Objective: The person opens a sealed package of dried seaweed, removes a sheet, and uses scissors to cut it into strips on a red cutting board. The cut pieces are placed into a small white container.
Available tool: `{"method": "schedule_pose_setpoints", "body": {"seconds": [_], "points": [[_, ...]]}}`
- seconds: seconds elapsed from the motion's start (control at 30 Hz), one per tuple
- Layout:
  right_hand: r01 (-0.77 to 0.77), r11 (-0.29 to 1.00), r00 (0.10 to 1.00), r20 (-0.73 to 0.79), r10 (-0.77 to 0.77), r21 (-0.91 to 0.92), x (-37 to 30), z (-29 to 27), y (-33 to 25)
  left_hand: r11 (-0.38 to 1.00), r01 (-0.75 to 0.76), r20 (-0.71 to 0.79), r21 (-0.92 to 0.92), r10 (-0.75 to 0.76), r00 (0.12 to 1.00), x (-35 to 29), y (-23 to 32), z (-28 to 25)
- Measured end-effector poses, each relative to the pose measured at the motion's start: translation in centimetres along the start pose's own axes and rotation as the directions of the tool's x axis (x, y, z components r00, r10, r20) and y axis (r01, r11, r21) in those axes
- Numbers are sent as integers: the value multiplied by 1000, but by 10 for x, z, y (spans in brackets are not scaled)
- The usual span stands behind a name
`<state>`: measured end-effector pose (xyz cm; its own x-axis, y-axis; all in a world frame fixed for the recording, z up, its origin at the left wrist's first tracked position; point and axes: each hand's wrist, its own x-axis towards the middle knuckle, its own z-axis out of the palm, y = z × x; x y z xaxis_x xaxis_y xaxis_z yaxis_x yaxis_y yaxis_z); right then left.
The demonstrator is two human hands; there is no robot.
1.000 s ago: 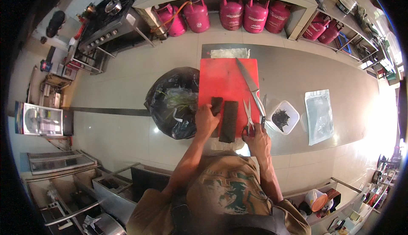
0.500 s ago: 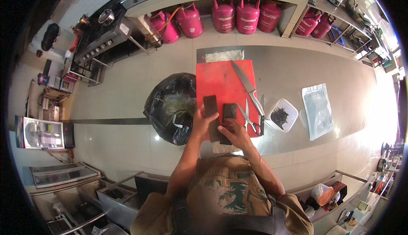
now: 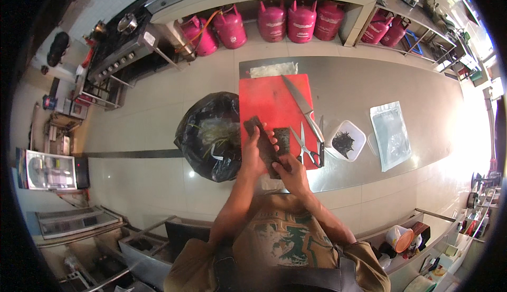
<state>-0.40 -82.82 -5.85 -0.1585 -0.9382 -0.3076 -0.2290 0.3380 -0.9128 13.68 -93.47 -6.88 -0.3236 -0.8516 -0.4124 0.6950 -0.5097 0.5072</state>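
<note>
My left hand [image 3: 252,157] is closed around a long dark strip of nori [image 3: 263,148], its fingertips showing along the right side. My right hand [image 3: 293,177] pinches the lower end of that same strip, thumb on top. The strip slants over the front of a red cutting board [image 3: 264,94]. Beside it on the board lies a second dark nori piece [image 3: 282,138], its lower part covered by my right hand. Scissors [image 3: 303,144] with dark handles lie just right of that piece, and a large knife [image 3: 300,102] rests diagonally along the board's right side.
A white tub [image 3: 357,147] holding thin dark shreds and a clear-silver pouch [image 3: 391,139] are on the steel table [image 3: 338,81] to the right. A black plastic bag [image 3: 198,133] stands left of the board. Pink gas cylinders [image 3: 272,22] line the back.
The nori strip has tilted, its lower end swinging right. My left fingers have wrapped around it, and my right hand has moved down to its lower end. The view has shifted slightly.
</note>
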Motion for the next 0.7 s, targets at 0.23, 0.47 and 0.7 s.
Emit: {"method": "schedule_pose_setpoints", "body": {"seconds": [0.23, 0.47, 0.7], "points": [[-50, 802, 991, -69, 113, 596, -15, 14, 26, 996, -51, -91, -78, 44, 995, 4, -3, 14], [134, 897, 975, -219, -44, 421, -15, 16, 34, 909, -7, 29, -417, 21, 999, 24, -7, -12], [321, 942, 940, -153, -303, 103, -17, 11, 42, 803, 197, 400, -562, 56, 915, 33, -15, -41]]}}
